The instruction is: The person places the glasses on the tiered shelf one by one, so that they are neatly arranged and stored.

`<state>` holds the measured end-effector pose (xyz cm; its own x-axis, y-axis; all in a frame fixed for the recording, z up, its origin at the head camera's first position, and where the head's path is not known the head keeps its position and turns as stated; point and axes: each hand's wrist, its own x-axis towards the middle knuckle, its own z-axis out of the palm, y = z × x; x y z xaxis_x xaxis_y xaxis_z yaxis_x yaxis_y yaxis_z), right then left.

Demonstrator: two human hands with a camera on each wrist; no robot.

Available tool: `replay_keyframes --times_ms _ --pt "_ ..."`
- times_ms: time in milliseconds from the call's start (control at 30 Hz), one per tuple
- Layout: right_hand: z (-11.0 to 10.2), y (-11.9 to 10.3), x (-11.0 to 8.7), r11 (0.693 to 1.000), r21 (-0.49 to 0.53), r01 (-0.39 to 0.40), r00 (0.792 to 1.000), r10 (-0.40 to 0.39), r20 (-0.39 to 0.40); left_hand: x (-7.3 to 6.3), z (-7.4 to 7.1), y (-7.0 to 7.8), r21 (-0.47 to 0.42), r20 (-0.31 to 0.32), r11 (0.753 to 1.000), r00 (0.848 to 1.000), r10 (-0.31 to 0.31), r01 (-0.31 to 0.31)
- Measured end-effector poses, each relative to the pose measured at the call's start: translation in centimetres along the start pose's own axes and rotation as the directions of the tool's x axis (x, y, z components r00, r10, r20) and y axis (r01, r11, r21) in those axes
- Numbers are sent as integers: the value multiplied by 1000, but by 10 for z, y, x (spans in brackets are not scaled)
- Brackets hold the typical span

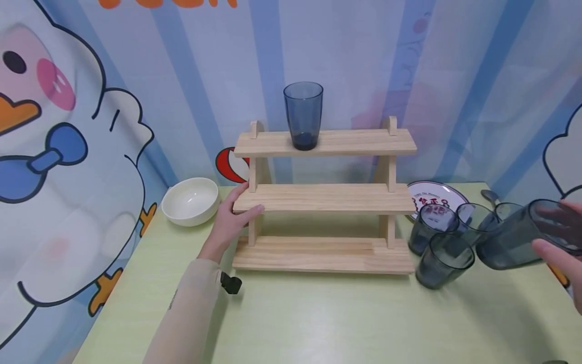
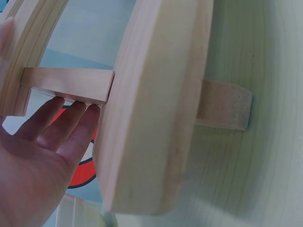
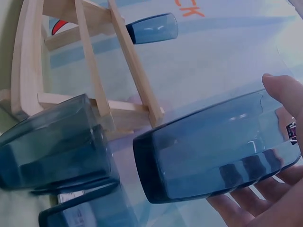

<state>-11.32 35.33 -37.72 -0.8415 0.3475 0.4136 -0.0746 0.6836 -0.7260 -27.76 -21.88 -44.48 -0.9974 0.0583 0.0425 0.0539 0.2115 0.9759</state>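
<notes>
A three-tier wooden display shelf (image 1: 323, 197) stands in the middle of the table. My left hand (image 1: 227, 220) grips the left end of its middle tier, thumb at the front edge. In the left wrist view, the fingertips (image 2: 90, 113) lie against a wooden upright. My right hand (image 1: 564, 265), partly cut off at the right edge, holds a blue-grey glass tumbler (image 1: 506, 245) tilted; fingers and thumb curl around it near the rim in the right wrist view. One like tumbler (image 1: 303, 114) stands upright on the top tier. Several more glasses (image 1: 444, 260) stand right of the shelf.
A white bowl (image 1: 191, 202) sits left of the shelf. Behind the glasses lie a plate (image 1: 436, 189) with red lettering and a spoon (image 1: 490, 196). A striped cartoon backdrop (image 1: 191, 86) hangs close behind the table (image 1: 318, 318).
</notes>
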Motion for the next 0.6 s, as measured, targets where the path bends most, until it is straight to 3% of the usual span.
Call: replay_keyframes --times_ms 67,267,600 --pt "4 -5 6 996 76 40 999 -40 -9 0 0 0 -5 0 1000 1000 4 -4" --pt "18 -28 23 945 277 173 984 -178 -10 0 1 1 -7 4 1000 1000 -1 1" --pt "40 -79 47 958 265 107 976 -152 154 0 0 0 -15 8 1000 1000 15 -15"
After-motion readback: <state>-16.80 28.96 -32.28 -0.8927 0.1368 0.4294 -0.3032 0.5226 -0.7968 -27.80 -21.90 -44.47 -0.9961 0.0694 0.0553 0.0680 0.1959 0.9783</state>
